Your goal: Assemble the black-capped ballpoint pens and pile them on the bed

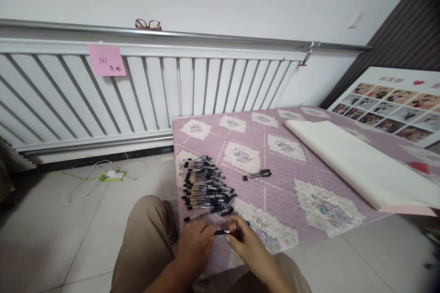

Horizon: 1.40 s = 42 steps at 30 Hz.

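Observation:
Between my two hands, near the front left corner of the mattress, is a black pen. My left hand is closed round one end of it. With its thumb and fingers, my right hand pinches the other end, and its fingertips are slightly blurred. Just beyond my hands lies a pile of clear-barrelled pens with black caps and ends, mostly lying sideways along the mattress edge. A few more pens lie together, apart to the right of the pile.
The mattress has a purple floral cover. A large cream sheet and a photo board lie at right. Behind stands a white radiator with a pink note; glasses rest on its pipe. Cables and a power strip lie on the floor.

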### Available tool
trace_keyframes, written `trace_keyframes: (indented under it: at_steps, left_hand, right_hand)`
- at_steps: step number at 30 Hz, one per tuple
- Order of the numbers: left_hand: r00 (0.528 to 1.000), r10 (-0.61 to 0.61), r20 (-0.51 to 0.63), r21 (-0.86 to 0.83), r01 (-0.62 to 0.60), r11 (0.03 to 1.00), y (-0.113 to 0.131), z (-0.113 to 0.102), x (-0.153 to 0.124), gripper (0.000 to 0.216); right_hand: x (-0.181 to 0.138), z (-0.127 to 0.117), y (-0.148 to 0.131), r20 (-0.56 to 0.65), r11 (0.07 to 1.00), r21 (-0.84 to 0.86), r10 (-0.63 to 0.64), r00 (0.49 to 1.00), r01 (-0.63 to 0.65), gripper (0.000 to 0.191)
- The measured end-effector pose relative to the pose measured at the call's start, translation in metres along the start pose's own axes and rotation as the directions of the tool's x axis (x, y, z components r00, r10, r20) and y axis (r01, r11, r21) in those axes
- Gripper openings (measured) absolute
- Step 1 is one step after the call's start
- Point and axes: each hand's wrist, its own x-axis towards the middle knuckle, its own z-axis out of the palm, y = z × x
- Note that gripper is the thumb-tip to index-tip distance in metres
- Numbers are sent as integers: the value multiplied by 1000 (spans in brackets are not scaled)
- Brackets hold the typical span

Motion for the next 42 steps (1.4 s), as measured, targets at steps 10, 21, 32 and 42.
trace_keyframes:
  at_steps: [10, 21, 32, 42]
  left_hand:
    - [1000, -2, 13, 1, 2, 1000, -1, 2, -1, 23]
    - [1000, -18, 16, 2, 18, 1000, 0, 0, 0, 24]
    - [998, -52, 39, -47, 54, 997, 2, 0, -1, 29]
    - [963, -163, 214, -15, 171, 985, 12, -17, 9, 30]
  right_hand:
    - [3, 4, 2, 24, 998, -64, -12, 1000, 13, 14]
    - [2, -1, 4, -48, 998, 49, 35, 998, -32, 6]
    - [-3, -9, 12, -100, 967, 237, 120, 988, -93, 14]
    - [1, 2, 8, -101, 999, -25, 24, 995, -27, 10]
